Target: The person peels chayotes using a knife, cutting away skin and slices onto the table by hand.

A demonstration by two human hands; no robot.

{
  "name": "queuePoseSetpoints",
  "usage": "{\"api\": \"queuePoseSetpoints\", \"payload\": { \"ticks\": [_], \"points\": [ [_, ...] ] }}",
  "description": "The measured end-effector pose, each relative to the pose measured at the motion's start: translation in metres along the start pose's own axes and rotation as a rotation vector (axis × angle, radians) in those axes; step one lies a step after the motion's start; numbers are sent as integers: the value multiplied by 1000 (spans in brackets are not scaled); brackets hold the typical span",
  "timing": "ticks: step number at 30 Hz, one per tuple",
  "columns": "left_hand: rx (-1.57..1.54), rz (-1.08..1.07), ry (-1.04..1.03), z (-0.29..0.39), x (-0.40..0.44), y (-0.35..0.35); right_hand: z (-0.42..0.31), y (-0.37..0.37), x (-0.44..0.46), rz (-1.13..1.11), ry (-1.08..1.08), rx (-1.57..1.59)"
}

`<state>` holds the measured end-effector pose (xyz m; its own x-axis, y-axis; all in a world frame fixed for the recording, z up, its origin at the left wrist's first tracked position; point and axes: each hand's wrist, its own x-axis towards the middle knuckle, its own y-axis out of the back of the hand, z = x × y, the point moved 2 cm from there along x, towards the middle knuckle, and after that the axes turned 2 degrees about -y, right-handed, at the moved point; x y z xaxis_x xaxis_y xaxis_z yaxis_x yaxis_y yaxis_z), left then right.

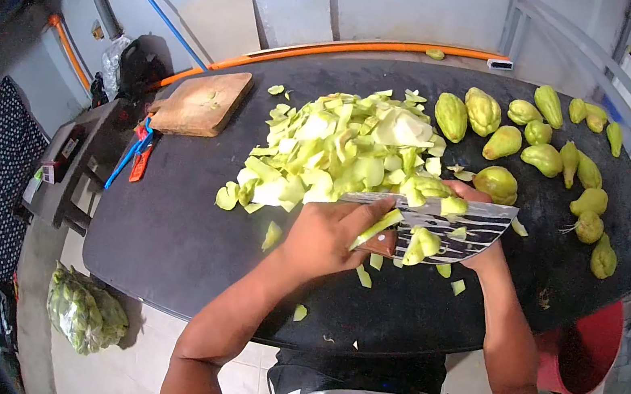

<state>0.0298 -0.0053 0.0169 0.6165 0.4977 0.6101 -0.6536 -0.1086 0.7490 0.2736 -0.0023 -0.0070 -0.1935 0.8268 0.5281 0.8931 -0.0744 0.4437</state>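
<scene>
My left hand [332, 236] is closed round the brown handle of a wide-bladed knife [483, 222], whose flat blade points right. Slices of chayote [423, 246] cling to the blade's wet face. My right hand [487, 259] is curled behind the blade, which hides most of its grip. A pale cut chayote [423, 189] shows above the blade's upper edge, beside the fingers of that hand. Just beyond both hands rises a large heap of sliced chayote [330, 150]. Loose slices lie scattered on the dark table [179, 234] below the knife.
Several whole chayotes [543, 158] spread over the table's right side. A wooden cutting board [203, 103] lies at the back left, near a blue-and-red tool [141, 151]. On the floor are a filled plastic bag [82, 309] and a red bin [607, 347].
</scene>
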Motion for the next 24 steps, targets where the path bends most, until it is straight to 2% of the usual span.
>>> {"api": "queuePoseSetpoints", "payload": {
  "ticks": [2, 3, 7, 9, 11, 14, 16, 17, 20, 22, 24],
  "points": [
    [36, 2, 46, -17, -5, -5, -3, 0, -1, 24, -26, -53],
    [55, 7, 66, -28, -8, -6, -13, 4, 1, -10, -184, 115],
    [216, -106, 322, -57, -19, 6, -25, 12, 3, 11, -213, 151],
    [299, -178, 423, -66, -18, 10, -16, 11, 3, -5, -310, 211],
    [273, -127, 461, -63, -14, 11, -4, 12, 2, -28, -418, 179],
    [113, -6, 558, -53, -6, 15, 2, 17, 0, -9, -396, 228],
    [-90, 138, 597, -53, -7, 17, -3, 25, 4, -8, -418, 489],
    [-150, 134, 694, -53, -6, 20, 5, 30, 4, 7, -439, 615],
    [-110, 161, 670, -40, -1, 21, 6, 14, 4, 181, -518, 1046],
    [-76, 114, 571, -37, -6, 8, -5, -3, 10, 267, -591, 1341],
    [23, 49, 508, -25, -2, 0, 0, -5, 19, 237, -652, 1346]
  ]
}}
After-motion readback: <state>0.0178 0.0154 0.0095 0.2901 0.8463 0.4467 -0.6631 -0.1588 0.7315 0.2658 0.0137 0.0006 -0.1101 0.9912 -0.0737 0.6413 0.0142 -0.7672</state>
